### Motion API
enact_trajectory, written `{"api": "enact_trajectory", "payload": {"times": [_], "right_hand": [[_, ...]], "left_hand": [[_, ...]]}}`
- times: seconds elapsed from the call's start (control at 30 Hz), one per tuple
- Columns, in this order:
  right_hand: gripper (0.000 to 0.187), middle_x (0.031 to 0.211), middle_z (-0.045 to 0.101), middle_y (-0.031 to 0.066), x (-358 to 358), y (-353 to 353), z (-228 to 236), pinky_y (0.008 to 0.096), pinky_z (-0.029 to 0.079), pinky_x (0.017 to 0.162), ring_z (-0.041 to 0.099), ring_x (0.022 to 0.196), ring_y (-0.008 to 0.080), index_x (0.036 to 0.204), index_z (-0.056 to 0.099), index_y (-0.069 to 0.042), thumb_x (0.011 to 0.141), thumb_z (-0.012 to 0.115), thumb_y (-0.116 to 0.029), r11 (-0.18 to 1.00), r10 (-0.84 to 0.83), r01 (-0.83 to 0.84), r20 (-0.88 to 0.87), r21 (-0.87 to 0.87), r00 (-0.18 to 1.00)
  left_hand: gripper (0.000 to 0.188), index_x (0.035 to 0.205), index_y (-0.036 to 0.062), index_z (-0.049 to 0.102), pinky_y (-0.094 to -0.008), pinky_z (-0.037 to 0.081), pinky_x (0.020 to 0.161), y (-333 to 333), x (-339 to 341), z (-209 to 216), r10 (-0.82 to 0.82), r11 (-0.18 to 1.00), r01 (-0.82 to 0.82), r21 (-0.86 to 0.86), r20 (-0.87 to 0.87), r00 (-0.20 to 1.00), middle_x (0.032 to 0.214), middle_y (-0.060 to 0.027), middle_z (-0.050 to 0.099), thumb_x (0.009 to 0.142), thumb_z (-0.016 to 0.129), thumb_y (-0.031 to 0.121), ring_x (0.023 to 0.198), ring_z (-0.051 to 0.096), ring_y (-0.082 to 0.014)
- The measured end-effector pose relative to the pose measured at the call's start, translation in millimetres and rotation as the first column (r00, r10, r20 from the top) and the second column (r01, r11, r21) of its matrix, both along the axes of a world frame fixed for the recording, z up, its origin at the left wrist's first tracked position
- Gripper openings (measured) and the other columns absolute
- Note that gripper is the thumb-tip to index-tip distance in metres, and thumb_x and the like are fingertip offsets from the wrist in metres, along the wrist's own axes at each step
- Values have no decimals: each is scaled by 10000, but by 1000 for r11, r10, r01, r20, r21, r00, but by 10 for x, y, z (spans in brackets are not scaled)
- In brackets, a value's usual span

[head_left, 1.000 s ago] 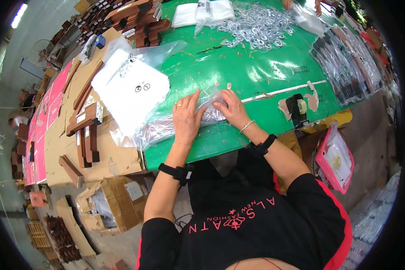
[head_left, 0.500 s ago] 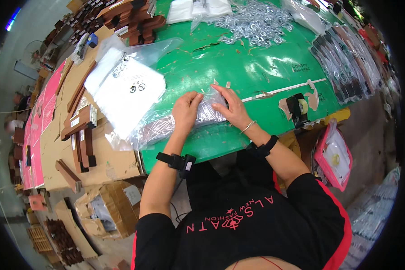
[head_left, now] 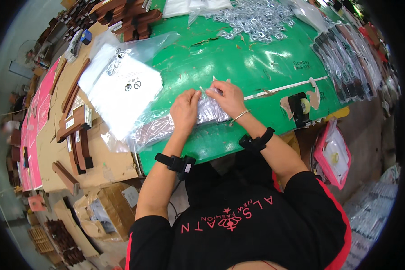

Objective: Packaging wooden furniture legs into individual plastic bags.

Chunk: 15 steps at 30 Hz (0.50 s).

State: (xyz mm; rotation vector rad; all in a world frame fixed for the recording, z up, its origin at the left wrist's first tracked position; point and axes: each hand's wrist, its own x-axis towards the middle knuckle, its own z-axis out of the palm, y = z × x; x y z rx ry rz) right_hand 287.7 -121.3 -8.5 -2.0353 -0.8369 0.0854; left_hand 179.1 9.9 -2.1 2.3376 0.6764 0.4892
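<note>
Lying along the near edge of the green table is a clear plastic bag [head_left: 154, 132] with a long brown piece inside. Over its middle, my left hand [head_left: 184, 109] pinches the film between thumb and fingers. My right hand [head_left: 228, 100] is closed on the same bag close by, its fingers bunched on the upper edge of the plastic. The crinkled film shows between and below both hands. Whatever lies under my palms is hidden.
To the left, a stack of white plastic bags [head_left: 129, 83] rests partly on cardboard, near brown wooden pieces [head_left: 80, 146]. A tape dispenser [head_left: 300, 109] sits at the right edge. Metal rings in small bags [head_left: 256, 22] pile up at the back; filled bags [head_left: 342, 63] lie far right.
My right hand's fingers, stretched out before, have curled into a pinch on the bag's film, closer to the left hand. The left hand stays nearly in place.
</note>
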Motion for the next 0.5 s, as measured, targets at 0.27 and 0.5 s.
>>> {"api": "enact_trajectory", "payload": {"times": [0.27, 0.5], "right_hand": [[399, 658, 588, 127, -15, 45, -96, 448, 430, 569, 588, 633, 342, 756, 643, -78, 890, 634, -454, 995, -95, 91, -174, -31, 980], [413, 656, 543, 139, -148, 17, -212, 439, 412, 597, 552, 662, 330, 674, 569, -34, 893, 658, -373, 968, -60, 79, -85, 239, 995]], "left_hand": [[376, 900, 91, 665, -458, 460, 698, 56, 73, -54, -21, 998, 25, 52, -79, 997, 847, -158, 657, 970, 520, 430, 811, 635, -367], [415, 983, 109, 651, -502, 472, 765, 186, 50, 63, -222, 975, 218, -42, -207, 953, 955, -194, 676, 990, 458, 477, 921, 631, -424]]}}
